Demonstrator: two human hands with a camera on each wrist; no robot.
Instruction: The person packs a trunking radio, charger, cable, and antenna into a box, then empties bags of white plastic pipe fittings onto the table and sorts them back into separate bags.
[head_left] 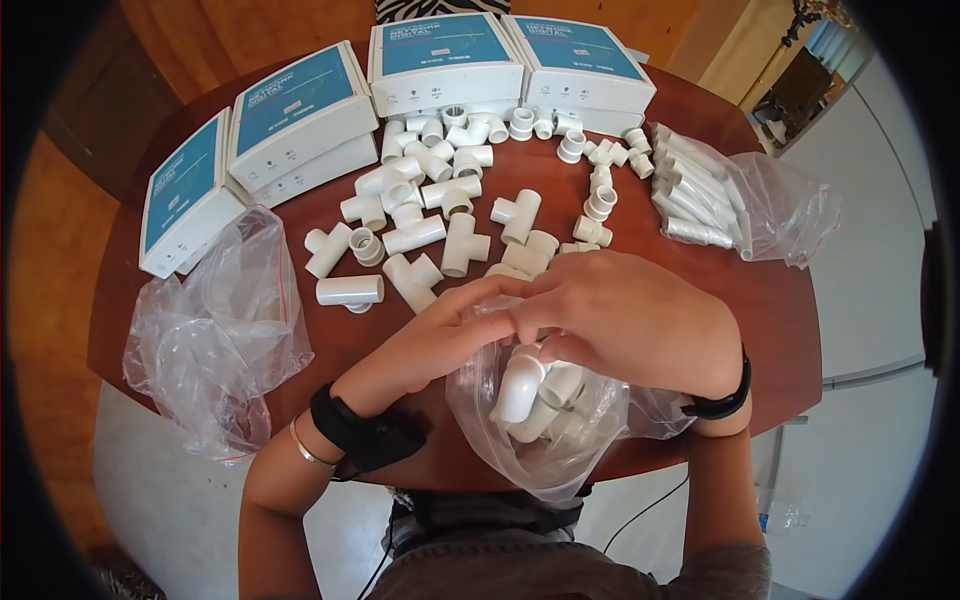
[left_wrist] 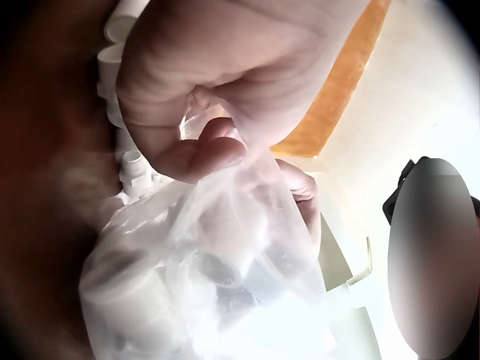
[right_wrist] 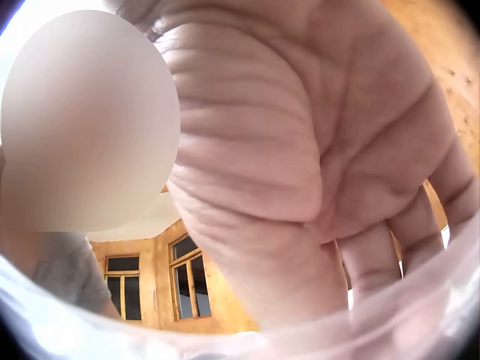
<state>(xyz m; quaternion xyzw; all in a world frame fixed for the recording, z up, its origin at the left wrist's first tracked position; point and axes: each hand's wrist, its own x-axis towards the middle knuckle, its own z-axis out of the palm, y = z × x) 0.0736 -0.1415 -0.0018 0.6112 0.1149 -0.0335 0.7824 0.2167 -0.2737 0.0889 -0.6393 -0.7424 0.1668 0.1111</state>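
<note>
A clear plastic bag (head_left: 585, 470) of white pipe fittings lies at the table's near edge. My left hand (head_left: 440, 338) pinches the bag's gathered film between thumb and curled fingers; the left wrist view shows this hand (left_wrist: 225, 82) close above the bag (left_wrist: 202, 255). My right hand (head_left: 635, 320) arches over the bag's mouth, its fingers meeting the left fingertips. Beneath its thumb is a white elbow fitting (head_left: 520, 388). In the right wrist view, the right hand's palm (right_wrist: 367, 135) faces the camera, fingers pointing down behind plastic film; I cannot tell what they hold.
Loose white tee fittings (head_left: 415, 233) and couplings (head_left: 600, 204) spread across the table (head_left: 560, 175). Boxes with blue lids (head_left: 440, 45) line the back and left. An empty-looking bag (head_left: 220, 340) lies left; bagged white tubes (head_left: 695, 195) lie right.
</note>
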